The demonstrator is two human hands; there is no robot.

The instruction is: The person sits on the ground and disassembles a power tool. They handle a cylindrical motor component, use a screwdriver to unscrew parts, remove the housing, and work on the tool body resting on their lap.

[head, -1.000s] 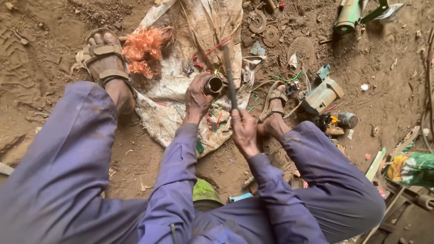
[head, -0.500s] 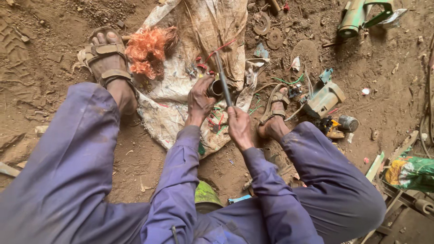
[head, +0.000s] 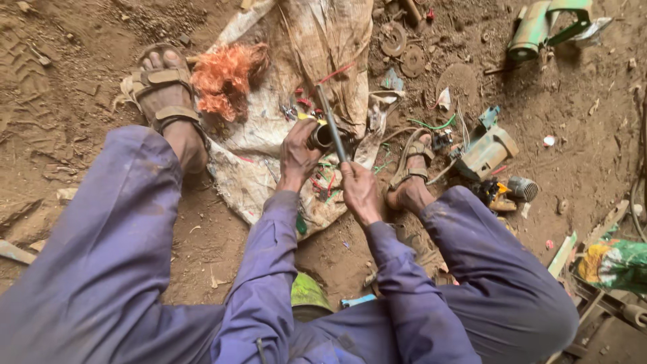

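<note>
Dirt floor (head: 81, 87): brown, packed, strewn with scraps; it carries everything listed below.

Person, seated: blue-purple trousers and sleeves, knees apart, both feet in tan strapped sandals. Left foot (head: 162, 87) rests at the edge of the sack; right foot (head: 412, 168) sits just right of the hands.

Sack (head: 269, 155): pale, soiled woven cloth spread on the floor between the feet, crumpled at its upper end.

Green metal housing (head: 546, 27): upper right, well apart from the hands.

Green printed bag (head: 617, 263): right edge, partly cut off.

Grey-green motor part (head: 488, 148): boxy, just beyond the right foot, with loose wires about it.

Orange fibre bundle (head: 226, 77): tangled, lying on the sack beside the left foot.

Left hand (head: 298, 152): grip closed around a small dark cylindrical piece (head: 322, 137), held above the sack at centre; one open end faces right.

Right hand (head: 358, 192): grip closed on the lower end of a thin grey rod (head: 330, 121), which slants up and left across the cylindrical piece, touching it.

Rusted discs (head: 403, 50): two, on the dirt above the sack.

Small black ribbed cylinder (head: 522, 189): right of the motor part.

Wire offcuts (head: 323, 182): red and green, scattered on the sack beneath the hands.
</note>
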